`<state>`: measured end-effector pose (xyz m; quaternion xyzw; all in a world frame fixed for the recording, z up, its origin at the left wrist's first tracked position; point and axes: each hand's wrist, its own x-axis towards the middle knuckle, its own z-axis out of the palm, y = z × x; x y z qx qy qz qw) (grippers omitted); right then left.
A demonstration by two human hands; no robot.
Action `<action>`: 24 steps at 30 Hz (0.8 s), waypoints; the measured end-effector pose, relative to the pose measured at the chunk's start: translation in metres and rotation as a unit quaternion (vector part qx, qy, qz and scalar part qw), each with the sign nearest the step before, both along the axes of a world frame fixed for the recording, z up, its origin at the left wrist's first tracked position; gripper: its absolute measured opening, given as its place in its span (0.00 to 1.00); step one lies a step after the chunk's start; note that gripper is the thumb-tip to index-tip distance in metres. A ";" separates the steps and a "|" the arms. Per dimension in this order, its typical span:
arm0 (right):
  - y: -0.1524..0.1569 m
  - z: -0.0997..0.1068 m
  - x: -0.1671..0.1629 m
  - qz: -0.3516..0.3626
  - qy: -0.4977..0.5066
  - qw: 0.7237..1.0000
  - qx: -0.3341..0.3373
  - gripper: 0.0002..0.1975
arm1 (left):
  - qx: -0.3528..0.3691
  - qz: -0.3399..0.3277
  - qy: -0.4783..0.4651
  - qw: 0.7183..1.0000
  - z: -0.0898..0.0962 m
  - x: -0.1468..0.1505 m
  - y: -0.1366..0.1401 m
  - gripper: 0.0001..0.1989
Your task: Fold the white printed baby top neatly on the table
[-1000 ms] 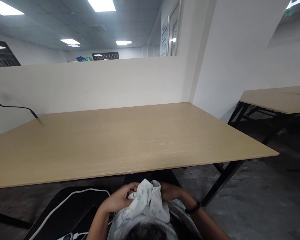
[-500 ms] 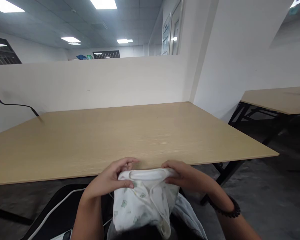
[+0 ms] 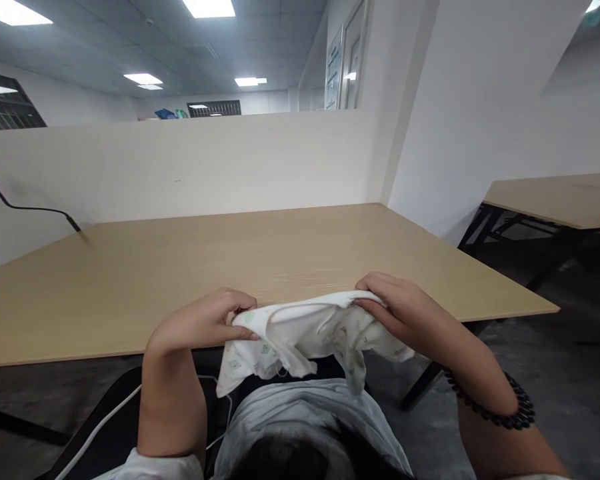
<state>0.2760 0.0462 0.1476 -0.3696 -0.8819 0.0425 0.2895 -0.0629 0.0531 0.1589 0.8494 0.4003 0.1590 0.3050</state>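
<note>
A white baby garment [image 3: 300, 333] with small green prints hangs stretched between my two hands, over the table's front edge and above my lap. My left hand [image 3: 215, 320] pinches its left upper edge, thumb in front and fingers behind. At the opposite end, my right hand [image 3: 390, 300] grips the bunched upper edge. Below, the cloth falls in loose folds, with a corner drooping at the left and another flap hanging near the middle. Its full shape is lost in the folds.
The light wooden table [image 3: 260, 253] spreads out ahead, backed by a low white partition [image 3: 220, 167]. A black cable [image 3: 35, 209] reaches the table's left side. To the right stands another table [image 3: 560, 200]. A white cord [image 3: 100, 423] runs by my left side.
Both hands have lifted and spread apart, the right one further to the right. The garment went from hanging as a compact panel to being pulled wide and bunched.
</note>
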 end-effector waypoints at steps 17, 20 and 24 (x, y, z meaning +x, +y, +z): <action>-0.015 -0.018 0.029 -0.095 -0.026 0.992 -0.077 0.25 | -0.123 0.002 -0.017 0.992 -0.023 -0.025 -0.016 0.20; -0.015 -0.016 0.030 -0.118 -0.005 0.993 -0.017 0.27 | -0.079 -0.023 -0.015 0.996 -0.027 -0.037 -0.009 0.22; 0.006 0.001 0.020 -0.195 0.003 0.975 0.108 0.30 | 0.005 0.130 -0.077 0.989 -0.019 -0.040 0.003 0.23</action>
